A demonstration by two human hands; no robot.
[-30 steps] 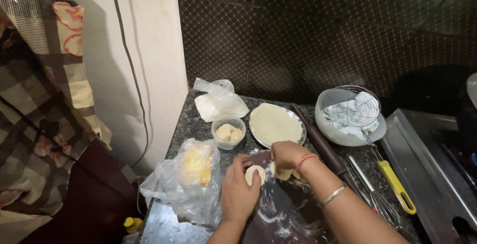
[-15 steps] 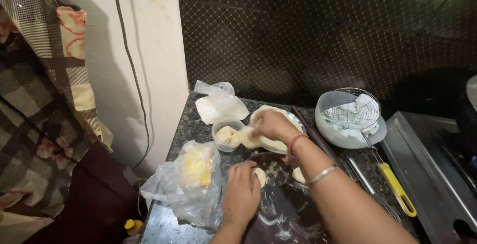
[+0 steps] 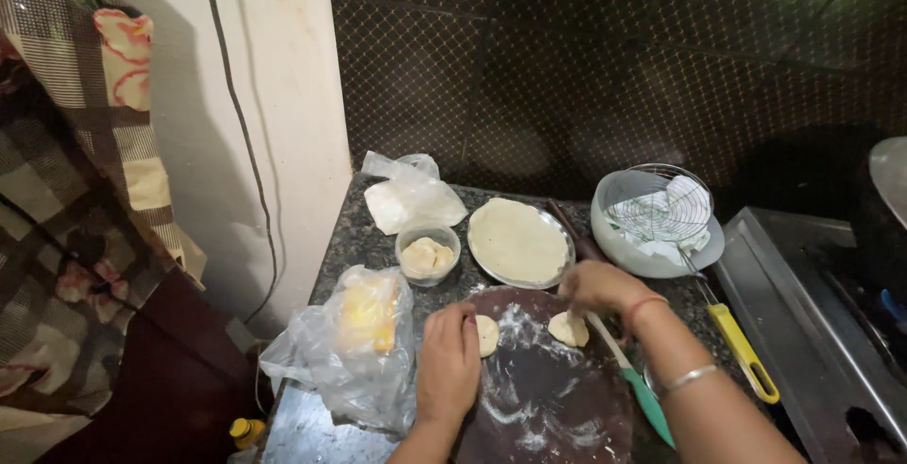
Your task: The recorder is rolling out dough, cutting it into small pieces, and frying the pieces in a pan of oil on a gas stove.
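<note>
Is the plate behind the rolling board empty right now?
No, the plate behind the dark rolling board has a flat rolled round of dough lying on it.
</note>
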